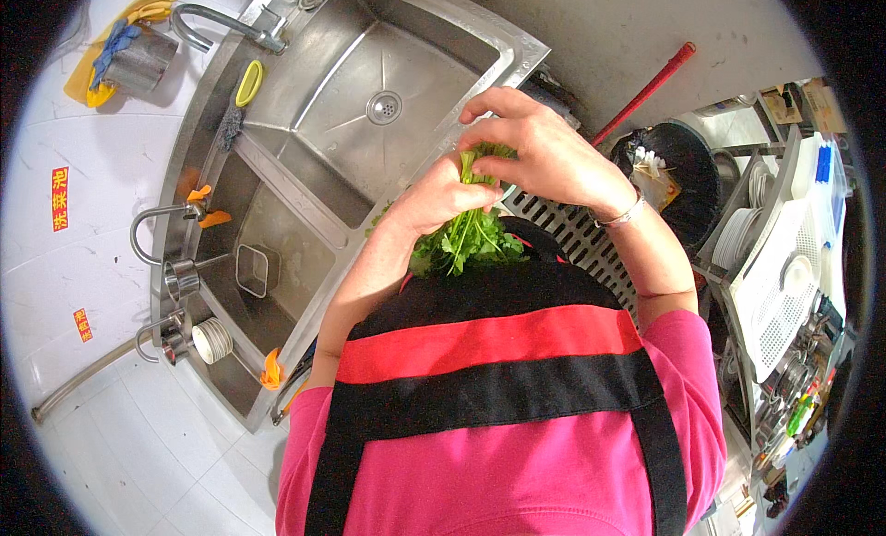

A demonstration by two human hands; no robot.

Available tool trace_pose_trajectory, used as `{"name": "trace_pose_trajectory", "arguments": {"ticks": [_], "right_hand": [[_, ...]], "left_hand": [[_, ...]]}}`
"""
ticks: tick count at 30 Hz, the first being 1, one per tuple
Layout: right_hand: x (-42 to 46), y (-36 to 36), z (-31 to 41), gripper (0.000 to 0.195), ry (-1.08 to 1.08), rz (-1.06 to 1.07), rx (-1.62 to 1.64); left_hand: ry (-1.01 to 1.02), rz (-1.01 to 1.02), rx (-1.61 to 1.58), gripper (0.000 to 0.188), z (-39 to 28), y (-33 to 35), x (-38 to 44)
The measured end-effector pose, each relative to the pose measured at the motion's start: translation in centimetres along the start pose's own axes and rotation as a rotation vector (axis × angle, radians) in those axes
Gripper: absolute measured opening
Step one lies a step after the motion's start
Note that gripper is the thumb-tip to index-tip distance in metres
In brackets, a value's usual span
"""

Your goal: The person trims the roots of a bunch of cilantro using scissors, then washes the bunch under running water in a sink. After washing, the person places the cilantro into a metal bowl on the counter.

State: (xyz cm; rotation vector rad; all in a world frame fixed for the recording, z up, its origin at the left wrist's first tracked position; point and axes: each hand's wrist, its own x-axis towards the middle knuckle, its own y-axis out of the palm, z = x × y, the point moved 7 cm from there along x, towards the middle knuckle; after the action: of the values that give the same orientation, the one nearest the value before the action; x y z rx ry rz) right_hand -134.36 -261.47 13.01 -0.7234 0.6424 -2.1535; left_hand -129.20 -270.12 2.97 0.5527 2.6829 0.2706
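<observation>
A bunch of leafy green herbs [465,238], likely coriander, hangs leaves downward close to the front of my black apron. My left hand [448,193] is closed around the stems, with the thumb across them. Just above it, my right hand [529,148] has its thumb and a finger at the stem ends, while another finger is raised and curved. Part of the stems is hidden behind the fingers. Both hands are beside the near rim of a stainless steel sink [332,141].
Inside a smaller basin sits a square container [252,271]. A yellow-handled brush [249,84] rests on the ledge below a faucet [232,25]. On the right are a slotted crate [554,221], a bag-lined bin [692,169] with litter, a red pole [644,94] and stacked plates [735,238].
</observation>
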Motion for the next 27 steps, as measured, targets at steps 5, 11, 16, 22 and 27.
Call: {"name": "trace_pose_trajectory", "arguments": {"ticks": [5,11,16,22,27], "right_hand": [[0.0,-0.2,0.1,0.021,-0.053,-0.007,0.023],[0.8,0.3,0.7,0.016,-0.117,0.034,0.092],[1.2,0.3,0.3,0.01,-0.082,0.149,0.005],[0.6,-0.7,0.6,0.011,-0.126,0.072,-0.145],[-0.2,-1.0,1.3,0.012,-0.181,-0.011,-0.313]], "left_hand": [[-0.009,-0.002,-0.016,0.022,0.0,0.1,-0.1],[-0.103,-0.033,0.078,0.02,0.3,0.6,-0.2],[-0.063,0.007,0.048,0.014,0.0,0.8,-0.1],[-0.076,0.013,0.056,0.013,0.0,0.6,0.2],[-0.076,-0.015,-0.018,0.015,0.0,0.4,0.6]]}}
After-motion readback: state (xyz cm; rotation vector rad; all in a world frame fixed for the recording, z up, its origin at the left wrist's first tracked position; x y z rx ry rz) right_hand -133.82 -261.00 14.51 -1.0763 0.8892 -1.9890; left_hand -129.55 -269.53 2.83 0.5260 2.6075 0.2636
